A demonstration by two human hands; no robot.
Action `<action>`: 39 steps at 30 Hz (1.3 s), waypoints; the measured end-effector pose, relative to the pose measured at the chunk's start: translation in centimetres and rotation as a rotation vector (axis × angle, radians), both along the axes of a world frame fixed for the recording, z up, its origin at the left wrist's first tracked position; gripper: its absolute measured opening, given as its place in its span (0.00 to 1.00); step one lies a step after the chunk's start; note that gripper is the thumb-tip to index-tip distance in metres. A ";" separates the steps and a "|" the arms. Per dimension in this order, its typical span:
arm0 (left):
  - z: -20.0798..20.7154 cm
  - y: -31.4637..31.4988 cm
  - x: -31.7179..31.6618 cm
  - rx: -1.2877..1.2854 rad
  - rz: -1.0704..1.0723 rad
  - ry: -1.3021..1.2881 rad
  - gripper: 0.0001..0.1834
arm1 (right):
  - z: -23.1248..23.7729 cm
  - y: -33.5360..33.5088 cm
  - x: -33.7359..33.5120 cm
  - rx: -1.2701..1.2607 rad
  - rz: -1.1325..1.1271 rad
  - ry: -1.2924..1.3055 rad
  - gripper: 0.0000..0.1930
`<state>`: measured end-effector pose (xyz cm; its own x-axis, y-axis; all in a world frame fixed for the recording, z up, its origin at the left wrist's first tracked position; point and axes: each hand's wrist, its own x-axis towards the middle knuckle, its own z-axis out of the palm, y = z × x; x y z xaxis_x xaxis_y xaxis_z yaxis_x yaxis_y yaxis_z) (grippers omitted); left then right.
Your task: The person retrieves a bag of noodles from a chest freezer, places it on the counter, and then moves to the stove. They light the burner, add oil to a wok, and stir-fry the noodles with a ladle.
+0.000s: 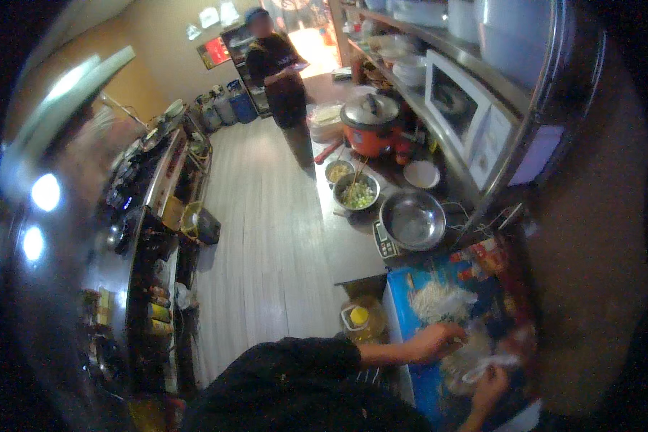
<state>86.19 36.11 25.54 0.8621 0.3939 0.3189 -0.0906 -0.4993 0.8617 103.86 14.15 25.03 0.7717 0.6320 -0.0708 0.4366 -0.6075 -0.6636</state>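
Over a blue, brightly printed surface (403, 284) at the lower right, my left hand (438, 341) reaches in with its fingers bent together. What they pinch, if anything, is too blurred to make out. Closer to me, my right hand (491, 383) grips the whitish edge of a translucent plastic bag (489, 365). The bag spreads between and under both hands, and pale contents show dimly through it. Just beyond my left hand lies a pale, noodle-like heap (432, 299) with clear plastic around its right side.
A steel bowl (412, 219) on a digital scale (385, 241), a bowl of chopped greens (356, 193) and a red cooker (371, 128) stand on the counter. An oil jug (363, 320) sits beside my left forearm. Shelves overhang at right; another person (277, 72) stands farther off.
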 end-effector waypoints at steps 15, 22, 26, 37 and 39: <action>1.1 -4.7 4.4 -0.217 -0.203 0.088 0.18 | 0.1 -1.5 0.1 0.163 0.099 0.255 0.12; -0.5 -4.6 5.1 -0.171 -0.179 -0.014 0.11 | 1.6 -0.6 0.1 0.272 0.089 0.527 0.14; -0.7 -4.7 4.8 -0.062 -0.180 0.021 0.10 | 2.7 0.0 -0.2 0.217 0.200 0.510 0.12; -7.8 -6.1 7.5 0.081 0.094 0.354 0.12 | 0.1 -1.3 1.4 0.166 0.444 0.468 0.14; -10.7 -5.1 8.1 0.078 0.137 0.332 0.14 | 1.3 -1.1 1.1 0.086 0.567 0.374 0.16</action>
<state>94.33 30.97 14.82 0.8648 0.4981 0.0641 0.2598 -0.5530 0.7917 104.99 13.05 26.34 0.2533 0.9465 -0.2001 0.4034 -0.2914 -0.8674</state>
